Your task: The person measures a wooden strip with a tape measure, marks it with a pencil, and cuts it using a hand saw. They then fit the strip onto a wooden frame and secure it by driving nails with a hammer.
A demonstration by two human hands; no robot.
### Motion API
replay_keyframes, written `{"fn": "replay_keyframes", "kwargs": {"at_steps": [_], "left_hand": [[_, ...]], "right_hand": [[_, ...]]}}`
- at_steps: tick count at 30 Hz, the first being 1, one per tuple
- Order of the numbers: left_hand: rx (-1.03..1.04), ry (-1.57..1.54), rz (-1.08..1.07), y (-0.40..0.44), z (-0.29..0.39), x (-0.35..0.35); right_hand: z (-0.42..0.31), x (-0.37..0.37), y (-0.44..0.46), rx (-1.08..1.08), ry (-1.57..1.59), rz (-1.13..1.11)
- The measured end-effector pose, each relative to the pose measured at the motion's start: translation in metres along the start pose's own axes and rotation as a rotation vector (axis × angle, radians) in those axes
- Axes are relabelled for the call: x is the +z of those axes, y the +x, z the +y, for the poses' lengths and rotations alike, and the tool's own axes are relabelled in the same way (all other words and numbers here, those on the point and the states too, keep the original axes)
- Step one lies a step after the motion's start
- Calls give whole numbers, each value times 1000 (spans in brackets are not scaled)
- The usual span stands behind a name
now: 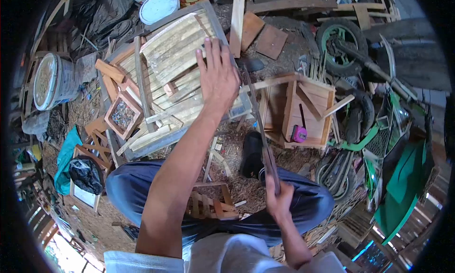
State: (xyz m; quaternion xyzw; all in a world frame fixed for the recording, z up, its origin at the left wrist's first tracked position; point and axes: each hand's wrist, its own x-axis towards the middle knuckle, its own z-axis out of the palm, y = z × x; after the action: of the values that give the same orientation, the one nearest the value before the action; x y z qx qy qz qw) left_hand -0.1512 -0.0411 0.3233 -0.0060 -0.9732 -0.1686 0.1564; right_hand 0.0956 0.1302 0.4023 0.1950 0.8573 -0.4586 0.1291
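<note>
My left hand [219, 76] lies flat with its fingers spread on a pale slatted wood piece, on the right part of a low wooden work surface [137, 152]. Closed around the lower end of a long, narrow saw [266, 149] is my right hand [279, 199], over my right thigh. The saw's blade points up and away, passing just right of the work surface's edge. A thin wood strip [272, 82] crosses near the blade's upper part and reaches toward a wooden box. Whether the blade touches the strip I cannot tell.
A pink tape measure [299, 134] rests on the wooden box [327, 114] at right. On the work surface stands a small wooden box of nails [123, 115]. White buckets [56, 82] are at left, a green-rimmed wheel [340, 45] at upper right. Wood scraps litter the ground.
</note>
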Motion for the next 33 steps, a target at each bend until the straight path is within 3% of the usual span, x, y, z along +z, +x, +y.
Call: {"fn": "replay_keyframes", "kwargs": {"at_steps": [3, 4, 5, 12, 19, 22, 23, 24, 25, 26, 31, 33], "left_hand": [[26, 16, 10, -1, 0, 4], [33, 27, 16, -2, -2, 5], [27, 47, 27, 1, -1, 5], [20, -17, 22, -3, -2, 5], [44, 17, 34, -2, 0, 6], [44, 15, 27, -2, 3, 6], [42, 18, 29, -2, 3, 6], [31, 28, 35, -2, 1, 6], [34, 26, 36, -2, 1, 5], [41, 5, 48, -3, 0, 7], [41, -3, 40, -3, 0, 7], [60, 26, 57, -1, 0, 9]], "right_hand": [[-30, 32, 70, -9, 52, 52], [-41, 40, 94, -134, 61, 85], [-49, 40, 104, -126, 35, 74], [1, -5, -10, -22, 47, 62], [-38, 31, 92, -52, -14, 55], [-33, 28, 88, -137, 59, 43], [-29, 19, 64, -30, 85, 17], [-6, 14, 42, -131, -56, 74], [10, 7, 19, -143, 77, 92], [17, -3, 0, -62, 33, 58], [23, 9, 25, -74, -91, 28], [-7, 18, 51, -48, 30, 106]]}}
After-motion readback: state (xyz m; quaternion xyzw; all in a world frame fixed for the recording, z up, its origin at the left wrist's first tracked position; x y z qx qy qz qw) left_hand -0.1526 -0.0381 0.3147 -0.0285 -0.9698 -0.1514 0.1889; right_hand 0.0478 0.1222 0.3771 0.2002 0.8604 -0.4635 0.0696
